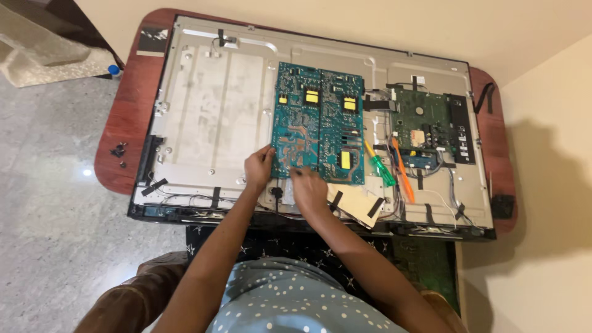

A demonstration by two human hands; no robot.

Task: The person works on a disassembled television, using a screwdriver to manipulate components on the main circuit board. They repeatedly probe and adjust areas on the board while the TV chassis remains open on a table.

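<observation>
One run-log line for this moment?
left hand: grips circuit board corner | right hand: on board's near edge | green screwdriver: lying beside

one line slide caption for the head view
Both hands, left and right, at the near edge of a teal circuit board on an opened television's back.

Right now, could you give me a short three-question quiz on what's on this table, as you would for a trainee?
1. True or false: both hands rest at the near edge of the large teal circuit board.
2. Which tool lies just to the right of that board? A) a hammer B) a green-handled screwdriver C) a tape measure
3. Fill in: the small dark screws lie on the bare ______ table, beside the panel's left end.

Key:
1. True: the left hand grips the board's near left corner, and the right hand is at its near edge.
2. B
3. wooden
</observation>
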